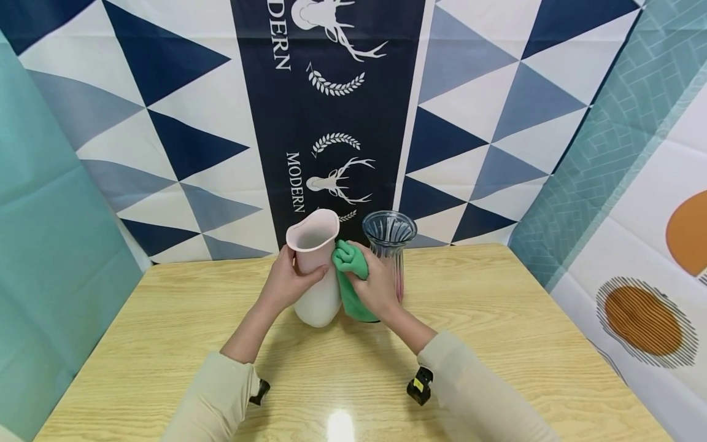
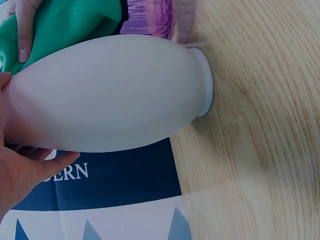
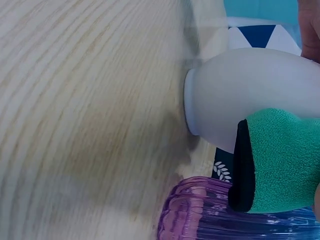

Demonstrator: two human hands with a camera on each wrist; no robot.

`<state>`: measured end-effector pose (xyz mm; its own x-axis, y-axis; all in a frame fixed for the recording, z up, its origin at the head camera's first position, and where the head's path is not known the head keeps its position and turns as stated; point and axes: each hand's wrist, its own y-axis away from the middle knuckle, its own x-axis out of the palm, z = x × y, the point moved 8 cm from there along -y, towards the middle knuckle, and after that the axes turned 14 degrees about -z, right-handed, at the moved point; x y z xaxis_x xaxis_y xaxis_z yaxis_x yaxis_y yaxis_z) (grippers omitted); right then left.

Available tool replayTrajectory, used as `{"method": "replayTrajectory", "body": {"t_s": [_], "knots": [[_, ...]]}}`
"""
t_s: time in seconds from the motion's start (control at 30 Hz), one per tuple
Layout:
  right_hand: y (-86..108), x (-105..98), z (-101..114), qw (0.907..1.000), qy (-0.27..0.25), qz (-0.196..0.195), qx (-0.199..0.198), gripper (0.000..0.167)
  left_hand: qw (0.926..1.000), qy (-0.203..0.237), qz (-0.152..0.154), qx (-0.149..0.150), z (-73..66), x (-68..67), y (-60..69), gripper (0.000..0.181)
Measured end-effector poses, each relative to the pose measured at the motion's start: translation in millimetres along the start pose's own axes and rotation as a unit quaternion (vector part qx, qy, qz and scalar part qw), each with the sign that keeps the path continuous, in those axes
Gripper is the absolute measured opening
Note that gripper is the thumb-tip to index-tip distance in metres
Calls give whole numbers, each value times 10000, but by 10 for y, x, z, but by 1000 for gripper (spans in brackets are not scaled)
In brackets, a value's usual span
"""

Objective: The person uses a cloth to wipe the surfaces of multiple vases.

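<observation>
A white vase (image 1: pixel 317 301) with a pinkish neck and a wavy rim stands on the table. My left hand (image 1: pixel 289 279) grips it round the neck, thumb at the front; in the left wrist view its base meets the wood. Bunched in my right hand (image 1: pixel 378 282) is a green cloth (image 1: pixel 353 288) with a dark edge, held against or close to the vase's right side. Just behind that hand stands a ribbed glass vase (image 1: pixel 390 228), blue at the flared top and pink-purple toward the bottom, partly hidden by the hand and cloth.
The light wood table (image 1: pixel 469 325) extends to both sides and toward me. A patterned fabric backdrop (image 1: pixel 337 123) rises directly behind the two vases, with teal fabric (image 1: pixel 50 233) on the left and a printed sheet (image 1: pixel 635 294) on the right.
</observation>
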<state>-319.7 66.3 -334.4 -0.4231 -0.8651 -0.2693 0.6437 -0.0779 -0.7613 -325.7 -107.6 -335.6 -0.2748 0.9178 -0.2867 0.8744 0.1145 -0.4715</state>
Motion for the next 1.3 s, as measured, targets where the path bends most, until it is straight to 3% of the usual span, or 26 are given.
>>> {"method": "replayTrajectory", "body": {"t_s": [0.17, 0.67, 0.77, 0.93, 1.0, 1.13, 1.3], "knots": [[87, 15, -58, 9999, -22, 111, 94, 49, 10000, -1, 56, -21, -3, 5, -3, 73], [414, 33, -292, 9944, 704, 477, 632, 48, 9993, 196, 287, -141, 23, 16, -19, 72], [457, 35, -332, 9930, 774, 545, 707, 49, 9989, 293, 327, -160, -20, 23, -18, 73], [487, 35, -359, 9923, 770, 621, 749, 49, 9987, 411, 267, -169, -205, -5, 25, 75], [486, 32, -365, 9924, 761, 615, 751, 49, 9992, 340, 164, -131, -189, -8, 29, 77], [474, 13, -346, 9934, 738, 508, 719, 50, 9998, 164, -42, -118, -16, 11, 9, 79], [367, -14, -235, 9980, 452, 108, 436, 49, 9998, 83, -111, -114, -15, 7, -3, 78]]}}
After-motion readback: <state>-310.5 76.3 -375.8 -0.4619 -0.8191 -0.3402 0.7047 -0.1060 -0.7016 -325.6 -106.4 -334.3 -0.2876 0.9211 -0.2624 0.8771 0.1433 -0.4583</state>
